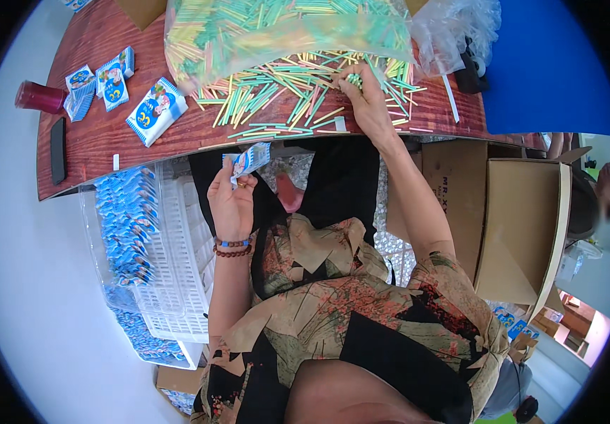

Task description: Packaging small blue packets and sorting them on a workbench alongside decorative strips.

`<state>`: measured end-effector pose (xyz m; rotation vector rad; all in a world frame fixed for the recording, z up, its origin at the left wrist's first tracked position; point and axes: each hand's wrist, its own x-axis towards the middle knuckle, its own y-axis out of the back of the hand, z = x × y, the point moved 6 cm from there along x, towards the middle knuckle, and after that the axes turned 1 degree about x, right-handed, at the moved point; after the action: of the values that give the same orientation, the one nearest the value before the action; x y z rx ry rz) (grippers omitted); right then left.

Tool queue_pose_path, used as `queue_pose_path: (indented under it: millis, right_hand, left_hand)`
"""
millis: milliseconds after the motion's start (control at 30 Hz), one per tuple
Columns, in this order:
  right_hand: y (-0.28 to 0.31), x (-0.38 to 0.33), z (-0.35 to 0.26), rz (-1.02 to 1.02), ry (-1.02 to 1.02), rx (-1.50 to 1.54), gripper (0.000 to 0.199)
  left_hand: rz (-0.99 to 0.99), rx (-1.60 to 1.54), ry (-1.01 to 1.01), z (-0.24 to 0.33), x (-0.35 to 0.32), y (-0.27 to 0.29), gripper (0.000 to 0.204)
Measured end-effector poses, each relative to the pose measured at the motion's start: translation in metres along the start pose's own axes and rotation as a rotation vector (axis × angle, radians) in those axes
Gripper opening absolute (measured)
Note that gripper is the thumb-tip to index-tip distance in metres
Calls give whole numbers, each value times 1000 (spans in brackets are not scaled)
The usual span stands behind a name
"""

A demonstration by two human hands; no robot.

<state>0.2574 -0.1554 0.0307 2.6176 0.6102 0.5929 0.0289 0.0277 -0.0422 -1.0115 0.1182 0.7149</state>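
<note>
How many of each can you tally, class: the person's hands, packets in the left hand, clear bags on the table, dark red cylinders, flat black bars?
Hands: 2 (left hand, right hand)
Packet in left hand: 1
Clear bags: 2 (stick-filled bag, crumpled bag)
Dark red cylinder: 1
Flat black bar: 1
Total: 7

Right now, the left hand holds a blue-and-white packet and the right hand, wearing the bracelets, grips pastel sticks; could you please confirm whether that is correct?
The head view shows the bracelets on the wrist of the left hand, not the right hand; the rest stands.
</note>
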Motion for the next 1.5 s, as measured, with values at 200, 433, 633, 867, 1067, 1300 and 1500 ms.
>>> queue_pose_path:
  millis: [200, 433, 633, 867, 1067, 1300, 1500]
  right_hand:
    - [5, 0, -21, 54, -87, 148, 6]
    - [-44, 1, -97, 73, -70, 1416, 10]
    - [-90, -6, -151, 72, 47, 1529, 12]
    - [-123, -18, -161, 186, 100, 1306, 14]
    - [-130, -37, -149, 326, 24, 1213, 12]
    - [-130, -41, -149, 301, 40, 1160, 12]
    - [-128, -46, -150, 326, 168, 948, 10]
  left_hand:
    - [1, -9, -8, 2, -1, -11, 16]
    - [-76, -46, -172, 12, 11, -48, 18]
    - [50, 5, -359, 34, 10, -46, 23]
    - [95, -65, -459, 44, 4, -46, 26]
    - [126, -154, -480, 45, 6, -46, 25]
    - [106, -180, -507, 44, 9, -43, 24]
    - [91, -198, -465, 42, 8, -38, 25]
